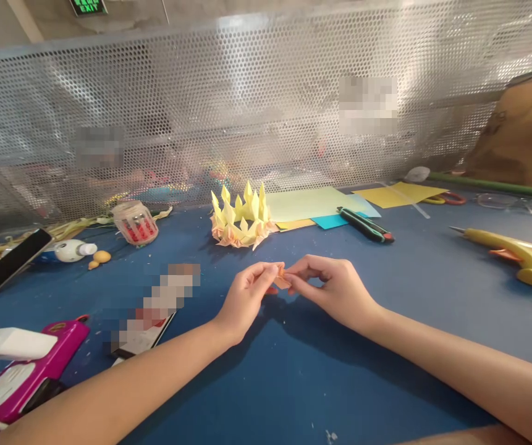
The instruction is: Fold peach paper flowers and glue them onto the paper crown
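Between my two hands is a small folded piece of orange paper (282, 282), held just above the blue table. My left hand (251, 293) pinches its left side between thumb and fingers. From the right, my right hand (329, 285) grips the other side with thumb and forefinger. The fingertips cover part of the folds. Just beyond my hands stands a folded-paper crown (242, 217), a ring with upright pale yellow points and orange pieces round its base.
A green utility knife (366, 225) lies by coloured paper sheets (309, 204). At right is a yellow hot glue gun (516, 247). A lidded jar (135, 224), a phone (13, 262) and a magenta power strip (34, 368) are at left. A perforated metal screen (256, 111) closes the back.
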### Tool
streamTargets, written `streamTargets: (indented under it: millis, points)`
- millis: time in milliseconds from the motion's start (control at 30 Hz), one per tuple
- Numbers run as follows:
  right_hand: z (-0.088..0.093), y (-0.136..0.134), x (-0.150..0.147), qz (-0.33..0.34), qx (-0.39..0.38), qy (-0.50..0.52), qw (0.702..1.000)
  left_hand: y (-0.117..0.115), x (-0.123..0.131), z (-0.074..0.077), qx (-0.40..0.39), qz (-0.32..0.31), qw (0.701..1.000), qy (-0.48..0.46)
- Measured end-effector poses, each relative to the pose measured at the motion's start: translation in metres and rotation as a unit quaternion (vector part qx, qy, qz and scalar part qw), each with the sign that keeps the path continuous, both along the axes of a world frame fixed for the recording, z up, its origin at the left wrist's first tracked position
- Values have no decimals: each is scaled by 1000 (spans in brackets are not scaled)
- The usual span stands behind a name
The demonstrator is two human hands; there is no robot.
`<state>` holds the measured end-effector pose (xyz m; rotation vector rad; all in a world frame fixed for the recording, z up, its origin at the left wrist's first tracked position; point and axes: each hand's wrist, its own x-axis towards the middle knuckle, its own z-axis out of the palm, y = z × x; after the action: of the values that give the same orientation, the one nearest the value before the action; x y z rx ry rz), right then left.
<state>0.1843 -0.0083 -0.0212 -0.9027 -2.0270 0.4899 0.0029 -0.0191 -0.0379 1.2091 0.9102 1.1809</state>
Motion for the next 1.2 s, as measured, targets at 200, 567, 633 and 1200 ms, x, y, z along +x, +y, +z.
streamTargets:
  millis: [200, 567, 633, 1200]
  points:
    - [3, 4, 3, -26, 79, -4, 997, -2, 0, 0, -3, -45, 999, -11]
    - [1, 7, 10, 63, 277, -76, 956, -1, 0, 4, -5, -105, 994, 0]
    - [2, 7, 10, 89, 299, -91, 946, 0, -1, 4, -5, -115, 993, 11]
    - [0, -5, 0, 49, 182, -42, 981, 2, -3, 2, 3, -151, 987, 56]
